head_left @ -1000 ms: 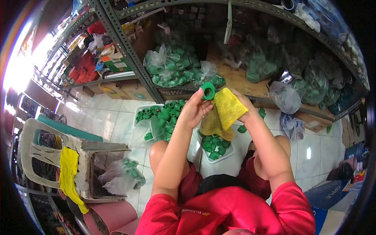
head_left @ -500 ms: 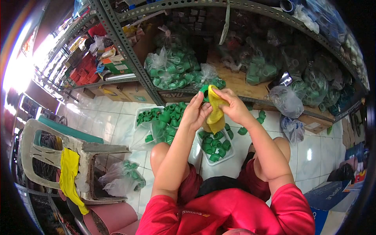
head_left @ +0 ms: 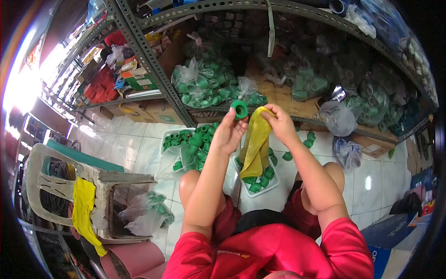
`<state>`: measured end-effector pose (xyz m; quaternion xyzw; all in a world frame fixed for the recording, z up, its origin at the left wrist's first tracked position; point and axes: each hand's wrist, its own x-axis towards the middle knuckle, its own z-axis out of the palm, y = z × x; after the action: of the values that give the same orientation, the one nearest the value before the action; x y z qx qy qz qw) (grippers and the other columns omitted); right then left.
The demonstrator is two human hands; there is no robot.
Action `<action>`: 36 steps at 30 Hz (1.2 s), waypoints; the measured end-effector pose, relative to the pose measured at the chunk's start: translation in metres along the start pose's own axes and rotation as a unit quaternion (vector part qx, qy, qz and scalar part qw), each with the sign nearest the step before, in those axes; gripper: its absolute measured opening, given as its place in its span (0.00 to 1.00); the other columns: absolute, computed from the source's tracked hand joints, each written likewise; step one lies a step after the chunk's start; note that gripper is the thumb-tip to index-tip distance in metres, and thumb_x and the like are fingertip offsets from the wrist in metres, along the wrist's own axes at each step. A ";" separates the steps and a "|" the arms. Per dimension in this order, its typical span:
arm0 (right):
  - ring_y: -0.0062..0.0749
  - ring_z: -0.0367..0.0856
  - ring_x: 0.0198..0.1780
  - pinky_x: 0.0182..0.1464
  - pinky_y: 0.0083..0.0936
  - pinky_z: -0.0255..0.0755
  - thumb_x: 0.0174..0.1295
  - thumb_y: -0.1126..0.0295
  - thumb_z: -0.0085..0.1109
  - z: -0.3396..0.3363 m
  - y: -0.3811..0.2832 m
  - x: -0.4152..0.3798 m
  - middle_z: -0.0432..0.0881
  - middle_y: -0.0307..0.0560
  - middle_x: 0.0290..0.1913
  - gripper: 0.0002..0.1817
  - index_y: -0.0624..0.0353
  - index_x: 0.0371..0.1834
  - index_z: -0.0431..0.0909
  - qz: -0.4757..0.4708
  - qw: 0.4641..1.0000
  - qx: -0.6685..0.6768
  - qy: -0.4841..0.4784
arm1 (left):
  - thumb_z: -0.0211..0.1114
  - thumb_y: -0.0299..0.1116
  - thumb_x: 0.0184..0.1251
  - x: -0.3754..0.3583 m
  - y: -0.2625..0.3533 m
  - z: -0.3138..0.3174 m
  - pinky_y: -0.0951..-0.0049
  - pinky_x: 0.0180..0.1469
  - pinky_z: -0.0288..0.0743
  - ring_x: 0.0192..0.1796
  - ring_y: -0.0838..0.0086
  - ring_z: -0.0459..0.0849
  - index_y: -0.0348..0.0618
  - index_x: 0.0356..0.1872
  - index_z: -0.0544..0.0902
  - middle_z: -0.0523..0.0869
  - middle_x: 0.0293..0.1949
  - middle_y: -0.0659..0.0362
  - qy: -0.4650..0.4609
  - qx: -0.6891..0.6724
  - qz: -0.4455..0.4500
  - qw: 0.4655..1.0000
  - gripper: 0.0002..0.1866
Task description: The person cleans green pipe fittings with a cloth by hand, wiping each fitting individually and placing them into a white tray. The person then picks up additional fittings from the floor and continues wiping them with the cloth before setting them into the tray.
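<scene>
A person in a red shirt sits low on a white tiled floor point(head_left: 139, 144) before a metal storage shelf point(head_left: 153, 60), both arms raised in front of the chest. The left hand point(head_left: 228, 131) pinches a green ring-shaped pipe fitting point(head_left: 240, 109) at its fingertips and holds it up, open end toward the camera, level with the front edge of the lower shelf. The right hand point(head_left: 279, 122), just beside it but not touching, is closed on the top of a yellow cloth point(head_left: 255, 148), which hangs down in a long fold between the forearms. The cloth's lower end drops over a white tray point(head_left: 270, 182) of green fittings that sits on the floor between the person's knees. A second white tray point(head_left: 168, 134), also heaped with green fittings, lies to the left of it, partly under a clear plastic bag point(head_left: 174, 160). More loose green fittings point(head_left: 306, 139) are scattered on the tiles near the right forearm. On the shelf behind the hands, bulging clear bags of green fittings point(head_left: 200, 83) are stacked side by side. At far left stands a worn white plastic chair point(head_left: 55, 181) with another yellow rag point(head_left: 82, 204) draped over its arm, and a bag of fittings point(head_left: 148, 211) rests on the floor beside it.
</scene>
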<state>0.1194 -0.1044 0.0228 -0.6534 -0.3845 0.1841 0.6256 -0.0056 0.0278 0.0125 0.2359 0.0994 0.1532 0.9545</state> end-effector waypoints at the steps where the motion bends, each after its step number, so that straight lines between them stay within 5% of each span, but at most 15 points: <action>1: 0.24 0.75 0.41 0.46 0.20 0.68 0.58 0.70 0.57 -0.003 -0.002 0.002 0.76 0.40 0.42 0.10 0.61 0.41 0.72 0.016 0.999 0.021 0.020 | 0.58 0.41 0.62 -0.002 0.002 0.003 0.77 0.38 0.77 0.38 0.70 0.78 0.37 0.44 0.73 0.78 0.41 0.54 0.025 0.000 0.037 0.999 0.18; 2: 0.24 0.75 0.41 0.46 0.20 0.68 0.58 0.70 0.57 -0.005 -0.005 0.003 0.76 0.40 0.42 0.10 0.61 0.41 0.72 0.016 0.999 0.021 0.019 | 0.59 0.39 0.62 -0.003 0.004 0.004 0.75 0.39 0.77 0.41 0.69 0.78 0.37 0.44 0.73 0.78 0.42 0.54 0.050 -0.001 0.075 0.996 0.16; 4: 0.22 0.75 0.40 0.43 0.18 0.69 0.58 0.70 0.57 -0.009 -0.023 0.002 0.76 0.40 0.39 0.12 0.59 0.43 0.69 0.025 0.959 0.272 0.073 | 0.61 0.35 0.60 -0.005 0.008 0.007 0.71 0.41 0.77 0.45 0.66 0.77 0.38 0.44 0.74 0.78 0.43 0.53 0.032 -0.017 0.075 0.997 0.15; 11: 0.19 0.74 0.37 0.40 0.16 0.69 0.59 0.69 0.56 -0.008 -0.035 0.000 0.76 0.39 0.38 0.12 0.59 0.43 0.68 0.019 0.920 0.385 0.072 | 0.56 0.30 0.63 -0.009 -0.004 0.016 0.70 0.47 0.75 0.48 0.67 0.76 0.46 0.57 0.62 0.75 0.47 0.57 0.022 0.063 0.082 0.994 0.22; 16: 0.24 0.75 0.40 0.46 0.20 0.67 0.59 0.67 0.54 0.014 -0.036 -0.018 0.78 0.40 0.40 0.15 0.61 0.48 0.73 -0.040 0.996 0.075 -0.010 | 0.55 0.31 0.64 -0.008 -0.015 0.020 0.67 0.51 0.73 0.50 0.67 0.75 0.47 0.60 0.58 0.73 0.50 0.57 0.026 0.096 0.074 0.992 0.24; 18: 0.34 0.72 0.47 0.52 0.27 0.63 0.57 0.68 0.55 0.019 -0.028 -0.016 0.77 0.44 0.43 0.16 0.59 0.48 0.74 -0.266 0.949 -0.167 0.029 | 0.54 0.32 0.65 -0.009 -0.014 0.017 0.69 0.50 0.74 0.49 0.69 0.76 0.47 0.60 0.59 0.74 0.49 0.58 0.015 0.086 0.079 0.993 0.23; 19: 0.41 0.67 0.53 0.56 0.33 0.58 0.54 0.68 0.56 0.023 -0.026 -0.020 0.75 0.46 0.48 0.18 0.57 0.49 0.74 -0.249 0.955 -0.159 0.022 | 0.54 0.32 0.65 -0.008 -0.013 0.013 0.69 0.49 0.74 0.49 0.70 0.76 0.47 0.59 0.60 0.74 0.48 0.58 0.020 0.082 0.081 0.993 0.22; 25: 0.45 0.63 0.59 0.61 0.34 0.56 0.54 0.68 0.56 0.043 -0.024 -0.034 0.66 0.53 0.55 0.23 0.57 0.55 0.68 -0.229 0.965 -0.121 0.046 | 0.54 0.36 0.66 -0.013 -0.013 0.025 0.74 0.43 0.75 0.45 0.71 0.77 0.48 0.56 0.65 0.76 0.46 0.59 0.053 0.083 0.110 0.989 0.18; 29: 0.43 0.68 0.55 0.57 0.29 0.62 0.56 0.77 0.51 0.039 -0.007 -0.026 0.69 0.53 0.52 0.18 0.58 0.52 0.70 -0.233 0.966 -0.089 0.063 | 0.54 0.37 0.65 -0.014 -0.007 0.018 0.74 0.44 0.74 0.45 0.73 0.76 0.50 0.55 0.65 0.75 0.47 0.60 0.056 0.127 0.091 0.986 0.18; 36: 0.40 0.71 0.51 0.54 0.29 0.64 0.55 0.75 0.52 0.025 -0.018 -0.018 0.75 0.49 0.47 0.14 0.60 0.47 0.74 -0.225 0.968 -0.107 -0.020 | 0.55 0.38 0.65 -0.016 0.009 0.021 0.76 0.42 0.72 0.42 0.77 0.76 0.54 0.61 0.61 0.76 0.44 0.65 0.123 0.155 0.138 0.970 0.24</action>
<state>0.0846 -0.1022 0.0314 -0.6092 -0.5517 0.0091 0.5696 -0.0172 0.0213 0.0376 0.3716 0.2051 0.2944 0.8563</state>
